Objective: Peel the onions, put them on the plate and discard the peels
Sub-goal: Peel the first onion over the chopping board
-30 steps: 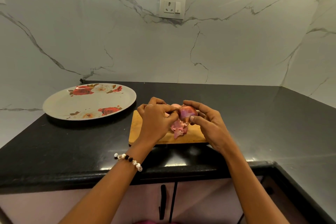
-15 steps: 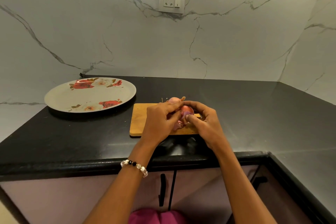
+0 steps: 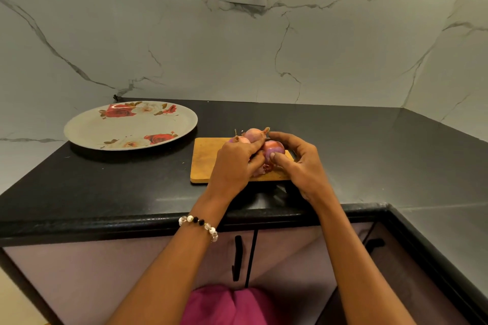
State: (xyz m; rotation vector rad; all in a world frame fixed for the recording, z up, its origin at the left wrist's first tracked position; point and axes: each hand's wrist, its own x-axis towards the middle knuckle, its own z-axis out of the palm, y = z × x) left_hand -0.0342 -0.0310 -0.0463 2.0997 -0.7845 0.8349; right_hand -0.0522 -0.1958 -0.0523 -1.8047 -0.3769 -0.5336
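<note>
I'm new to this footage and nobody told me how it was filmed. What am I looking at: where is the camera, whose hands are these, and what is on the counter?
There is no machine here. A person wears one wide-angle camera on the head, looking forward and down, so you see their own arms. On the black counter lies a wooden cutting board, with a flowered plate to its left holding nothing. The right hand grips a partly peeled onion, and the left hand works at its skin. Two unpeeled onions sit behind on the board, and loose peels lie under the hands. A beaded bracelet is on the left wrist.
</note>
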